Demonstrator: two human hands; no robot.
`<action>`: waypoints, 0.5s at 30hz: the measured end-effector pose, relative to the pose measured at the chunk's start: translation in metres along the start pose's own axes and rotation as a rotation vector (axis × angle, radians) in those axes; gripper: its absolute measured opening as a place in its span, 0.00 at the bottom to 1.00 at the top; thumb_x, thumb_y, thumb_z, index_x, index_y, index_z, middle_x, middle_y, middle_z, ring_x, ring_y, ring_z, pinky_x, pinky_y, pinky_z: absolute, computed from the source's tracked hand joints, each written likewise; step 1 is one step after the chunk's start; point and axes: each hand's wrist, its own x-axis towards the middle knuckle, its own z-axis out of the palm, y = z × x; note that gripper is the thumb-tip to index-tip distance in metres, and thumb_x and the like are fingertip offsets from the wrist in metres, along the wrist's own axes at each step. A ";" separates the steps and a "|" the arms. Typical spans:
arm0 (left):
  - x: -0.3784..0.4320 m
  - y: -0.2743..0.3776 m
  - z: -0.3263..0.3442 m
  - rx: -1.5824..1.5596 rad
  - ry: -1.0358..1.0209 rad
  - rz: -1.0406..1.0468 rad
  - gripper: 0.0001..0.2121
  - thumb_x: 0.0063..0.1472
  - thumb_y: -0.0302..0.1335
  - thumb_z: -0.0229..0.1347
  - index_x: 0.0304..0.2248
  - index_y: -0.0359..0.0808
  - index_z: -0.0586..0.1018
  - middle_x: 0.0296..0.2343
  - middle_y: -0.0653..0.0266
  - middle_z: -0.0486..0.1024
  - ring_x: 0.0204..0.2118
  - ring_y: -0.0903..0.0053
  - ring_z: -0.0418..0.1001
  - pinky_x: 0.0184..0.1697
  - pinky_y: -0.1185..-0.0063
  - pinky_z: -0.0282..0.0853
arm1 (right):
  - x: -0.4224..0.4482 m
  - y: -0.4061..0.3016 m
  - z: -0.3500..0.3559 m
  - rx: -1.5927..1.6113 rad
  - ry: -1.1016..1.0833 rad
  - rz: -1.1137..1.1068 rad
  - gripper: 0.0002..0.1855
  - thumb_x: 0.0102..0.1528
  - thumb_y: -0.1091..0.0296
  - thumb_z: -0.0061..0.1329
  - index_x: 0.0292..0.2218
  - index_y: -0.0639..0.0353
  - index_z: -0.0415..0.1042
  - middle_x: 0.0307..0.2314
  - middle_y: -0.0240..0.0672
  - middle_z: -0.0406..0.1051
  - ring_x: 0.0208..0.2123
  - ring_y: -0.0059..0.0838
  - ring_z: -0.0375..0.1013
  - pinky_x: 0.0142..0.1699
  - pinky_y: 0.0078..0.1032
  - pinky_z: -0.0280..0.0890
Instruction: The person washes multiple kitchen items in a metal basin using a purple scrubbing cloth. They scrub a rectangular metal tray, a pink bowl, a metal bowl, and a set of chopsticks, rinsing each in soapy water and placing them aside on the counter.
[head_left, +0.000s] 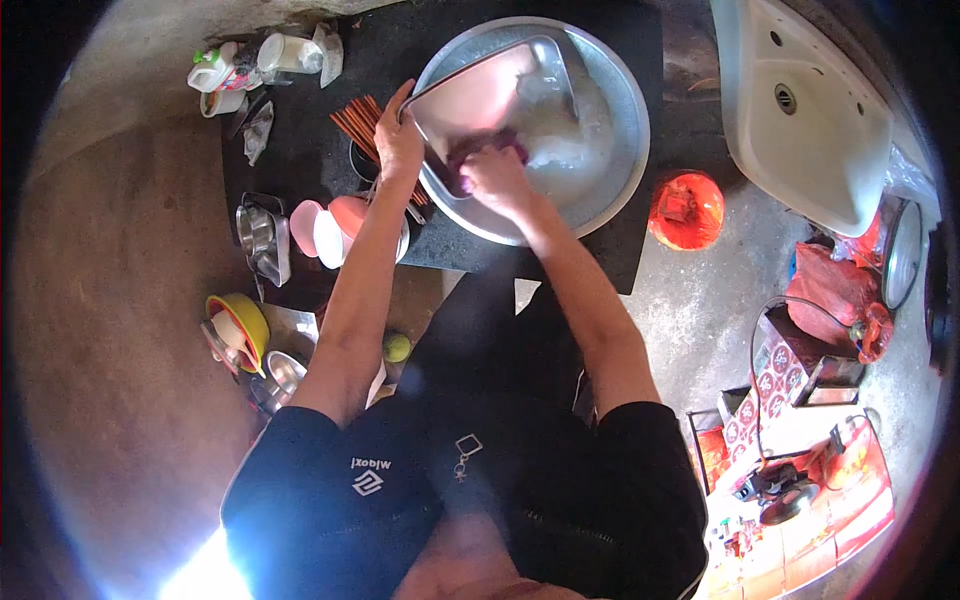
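Note:
A large round metal basin with cloudy water stands on a dark tabletop. Tilted over its left part is a rectangular metal tray. My left hand grips the tray's left edge, fingers behind the rim. Bunched in my right hand is a purple cloth or scrubber, pressed on the tray's lower part near its front corner. Reddish-brown chopsticks stand in a dark holder just left of my left hand. Suds or glare hide part of the tray's right side.
Pink and white bowls and metal containers sit at the tabletop's front left. Bottles and jars stand at the back left. To the right are a red bag-lined bin and a white sink. A yellow basin lies lower left.

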 end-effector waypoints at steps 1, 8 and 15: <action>-0.004 0.006 -0.001 0.030 -0.021 -0.017 0.18 0.61 0.21 0.44 0.48 0.46 0.75 0.39 0.48 0.76 0.44 0.58 0.74 0.48 0.71 0.66 | 0.000 0.011 -0.003 -0.042 0.000 0.007 0.09 0.49 0.63 0.44 0.27 0.49 0.76 0.28 0.27 0.73 0.37 0.33 0.70 0.38 0.40 0.62; 0.001 -0.005 -0.008 0.129 -0.067 -0.098 0.19 0.55 0.23 0.42 0.45 0.42 0.77 0.37 0.47 0.76 0.43 0.52 0.73 0.48 0.68 0.67 | 0.013 0.060 -0.059 0.541 0.443 0.252 0.10 0.51 0.72 0.45 0.35 0.57 0.76 0.34 0.41 0.72 0.40 0.43 0.71 0.45 0.37 0.67; -0.017 0.079 0.002 0.267 -0.124 0.014 0.17 0.53 0.23 0.44 0.42 0.37 0.77 0.35 0.42 0.75 0.42 0.49 0.72 0.46 0.67 0.67 | 0.089 0.029 -0.114 0.032 0.426 -0.404 0.23 0.46 0.68 0.56 0.45 0.51 0.68 0.42 0.36 0.66 0.48 0.38 0.65 0.54 0.37 0.59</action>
